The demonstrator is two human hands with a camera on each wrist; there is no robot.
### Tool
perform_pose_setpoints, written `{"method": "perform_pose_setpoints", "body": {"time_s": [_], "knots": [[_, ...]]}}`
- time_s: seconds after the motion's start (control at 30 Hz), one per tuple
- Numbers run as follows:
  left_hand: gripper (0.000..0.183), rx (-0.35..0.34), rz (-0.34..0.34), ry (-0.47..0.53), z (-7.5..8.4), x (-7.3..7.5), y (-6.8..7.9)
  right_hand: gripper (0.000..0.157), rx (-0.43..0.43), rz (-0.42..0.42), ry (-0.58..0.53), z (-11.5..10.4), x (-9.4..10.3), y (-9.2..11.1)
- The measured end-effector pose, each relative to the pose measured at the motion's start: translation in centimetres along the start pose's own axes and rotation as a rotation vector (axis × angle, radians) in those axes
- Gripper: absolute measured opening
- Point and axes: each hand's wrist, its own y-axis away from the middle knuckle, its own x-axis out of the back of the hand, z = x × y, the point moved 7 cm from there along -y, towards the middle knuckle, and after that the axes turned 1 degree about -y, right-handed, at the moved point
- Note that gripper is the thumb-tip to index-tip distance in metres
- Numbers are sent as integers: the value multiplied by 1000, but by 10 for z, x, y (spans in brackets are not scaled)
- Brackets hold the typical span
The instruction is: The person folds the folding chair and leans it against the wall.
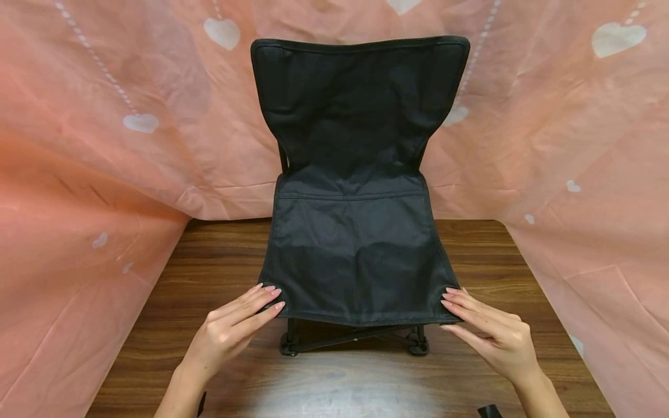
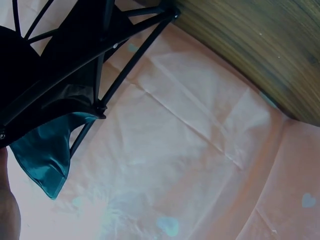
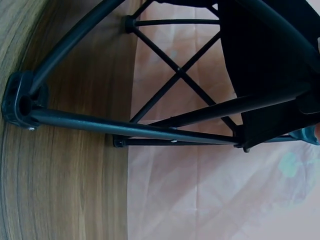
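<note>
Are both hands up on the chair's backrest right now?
No, the left hand and right hand are at the front corners of the black fabric seat, well below the backrest.

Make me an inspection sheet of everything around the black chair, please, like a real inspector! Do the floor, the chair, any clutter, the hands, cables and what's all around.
Surface: wood-grain surface, shiny toward the bottom of the head view.
Job's things: one black fabric chair, standing upright, backrest raised, with crossed frame bars underneath.
Clutter: two small black objects cut off at the head view's bottom edge; too little shows to name them.
Hands: left hand and right hand each grip one front corner of the seat.
Cables: nothing seen.
Surroundings: pink cloth with pale hearts, hanging behind and on both sides.
</note>
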Motion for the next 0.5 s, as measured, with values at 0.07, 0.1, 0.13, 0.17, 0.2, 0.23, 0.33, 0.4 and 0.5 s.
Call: {"method": "perform_pose_setpoints", "body": {"time_s": [0.07,0.1,0.13,0.17,0.2,0.23,0.33,0.4,0.5], "knots": [[23,4,-7,-14,1,-1,-1,31,-10,0,1,-1,0,-2],[23,5,-8,-17,1,-1,-2,32,-13,1,3,-2,0,-3],[23,7,-11,-23,1,-2,-3,32,-16,1,8,-2,0,-4],[23,10,-12,-28,2,-2,-3,32,-19,2,11,-3,0,-5],[23,11,-14,-32,2,-2,-4,32,-22,2,11,-4,0,-6],[23,12,-14,-35,2,-3,-4,32,-24,3,15,-4,0,-7],[23,11,-13,-42,3,-3,-6,32,-25,5,12,-5,1,-9],[23,5,-6,-45,4,-2,-8,32,-26,5,3,-5,1,-9],[23,-2,5,-50,4,-1,-11,31,-21,10,-3,-4,1,-6]]}}
